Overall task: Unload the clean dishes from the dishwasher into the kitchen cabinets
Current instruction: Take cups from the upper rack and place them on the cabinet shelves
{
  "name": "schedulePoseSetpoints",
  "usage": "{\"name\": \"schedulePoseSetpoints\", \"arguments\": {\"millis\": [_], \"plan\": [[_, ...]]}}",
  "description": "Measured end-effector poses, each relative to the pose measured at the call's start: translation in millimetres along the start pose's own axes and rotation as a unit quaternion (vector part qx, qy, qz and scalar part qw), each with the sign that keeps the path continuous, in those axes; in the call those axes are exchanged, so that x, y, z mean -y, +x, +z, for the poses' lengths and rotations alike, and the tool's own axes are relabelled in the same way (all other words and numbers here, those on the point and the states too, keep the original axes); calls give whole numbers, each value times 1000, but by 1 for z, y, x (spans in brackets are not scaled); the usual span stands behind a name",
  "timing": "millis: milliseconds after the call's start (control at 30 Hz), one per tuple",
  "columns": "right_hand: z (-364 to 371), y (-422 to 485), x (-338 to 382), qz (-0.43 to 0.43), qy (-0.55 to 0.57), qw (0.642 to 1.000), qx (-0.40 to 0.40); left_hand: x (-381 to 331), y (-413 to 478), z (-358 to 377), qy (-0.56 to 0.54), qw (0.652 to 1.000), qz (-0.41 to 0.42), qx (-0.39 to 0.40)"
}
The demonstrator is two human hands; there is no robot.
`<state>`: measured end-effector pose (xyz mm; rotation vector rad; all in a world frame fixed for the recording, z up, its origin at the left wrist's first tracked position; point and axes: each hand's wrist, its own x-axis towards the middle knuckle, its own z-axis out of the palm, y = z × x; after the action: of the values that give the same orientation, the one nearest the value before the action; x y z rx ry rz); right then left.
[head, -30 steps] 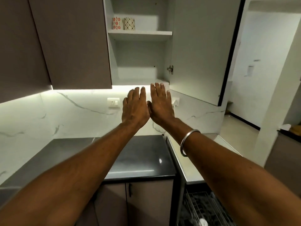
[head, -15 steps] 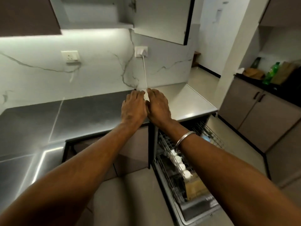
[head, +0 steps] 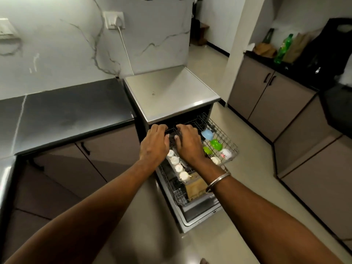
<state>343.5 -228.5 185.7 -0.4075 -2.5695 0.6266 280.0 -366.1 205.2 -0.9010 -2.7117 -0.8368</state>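
Okay, both hands are down at the dishwasher (head: pixel 171 96); its door (head: pixel 200 216) is dropped open and the upper rack (head: pixel 226 138) is pulled out.

- left grip (head: pixel 155 144): palm down over the rack's back-left end, fingers bent down into the dark area under the steel top. Can't tell if it has hold of anything.
- right grip (head: pixel 188 143): just beside it, thumbs nearly meeting, fingers bent the same way. Contents hidden, can't tell either. Metal bangle (head: pixel 217 181) on that wrist.
- dishes all in the rack: row of white cups (head: pixel 179 167) along the left edge, partly under the wrists; blue cup (head: pixel 207 134), green cup (head: pixel 216 144) and a white patterned cup (head: pixel 225 153) on the right side.
- tan board-like item (head: pixel 196 184) sits lower down, below the white cups.
- black surface (head: pixel 66 111) butts against the dishwasher on the left; green bottle (head: pixel 283 48) is on the far surface to the right.
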Motion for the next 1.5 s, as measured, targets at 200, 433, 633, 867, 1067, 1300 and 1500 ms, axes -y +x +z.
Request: {"name": "schedulePoseSetpoints", "arguments": {"millis": [200, 433, 633, 867, 1067, 1300, 1500], "plan": [[-4, -13, -99, 52, 3, 997, 50, -28, 3, 83, -5, 997, -50, 60], [21, -18, -168, 114, 25, 987, 111, -16, 20, 150, 3, 986, -86, 140], [69, -2, -198, 169, 34, 974, 148, 30, 61, 197, 18, 975, -75, 207], [148, 21, -217, 224, 63, 958, 165, 89, 106, 257, 42, 951, -53, 301], [231, 38, -236, 241, 81, 945, 204, 138, 122, 315, 91, 923, -19, 373], [325, 60, -263, 211, 53, 931, 294, 181, 150, 376, 217, 870, 58, 438], [364, 65, -276, 198, 7, 914, 354, 201, 169, 416, 221, 832, 123, 494]]}}
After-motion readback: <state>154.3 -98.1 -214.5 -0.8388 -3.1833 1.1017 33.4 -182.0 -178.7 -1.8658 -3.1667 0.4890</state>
